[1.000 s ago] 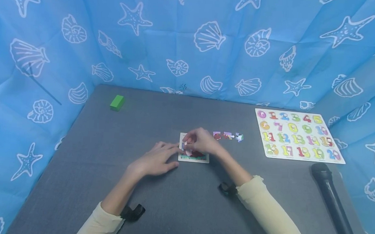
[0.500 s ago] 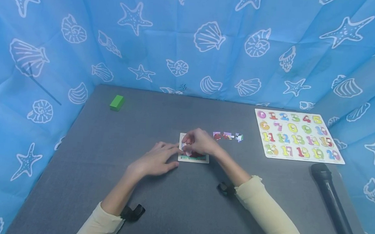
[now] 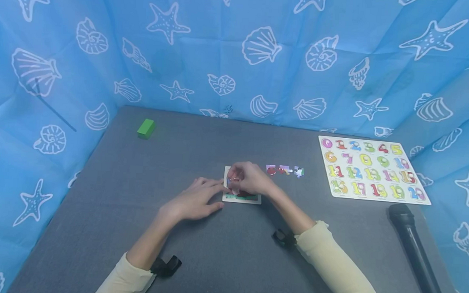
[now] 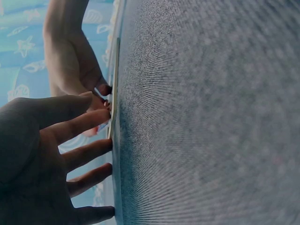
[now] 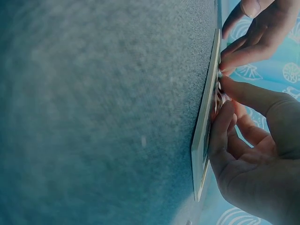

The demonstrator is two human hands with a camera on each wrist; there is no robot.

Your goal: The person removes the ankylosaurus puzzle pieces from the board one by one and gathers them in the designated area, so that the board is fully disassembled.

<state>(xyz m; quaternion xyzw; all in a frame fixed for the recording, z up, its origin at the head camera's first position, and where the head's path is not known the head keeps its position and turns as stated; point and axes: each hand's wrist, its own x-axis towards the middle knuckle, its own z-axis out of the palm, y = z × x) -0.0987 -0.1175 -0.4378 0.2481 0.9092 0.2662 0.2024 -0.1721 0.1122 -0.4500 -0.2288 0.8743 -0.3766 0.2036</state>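
A small puzzle board (image 3: 242, 201) with a pale frame and a coloured picture lies flat in the middle of the table. My right hand (image 3: 250, 179) is over it, thumb and index finger pinching a small puzzle piece (image 5: 220, 96) at the board's surface. Fingers hide most of that piece and part of the picture. At the board's left edge, my left hand (image 3: 196, 200) lies with its fingers spread and fairly straight, fingertips touching the frame and the cloth. Several loose puzzle pieces (image 3: 284, 169) sit in a row just beyond my right hand.
A number puzzle board (image 3: 374, 170) lies at the back right. In front of it is a black microphone (image 3: 417, 258). A green block (image 3: 146, 129) stands at the back left. Blue shell-patterned curtains (image 3: 240, 52) enclose the grey table (image 3: 92, 227).
My right hand's fingers shift very slightly over the left part of the board, still pinching the puzzle piece. The left hand keeps its place.
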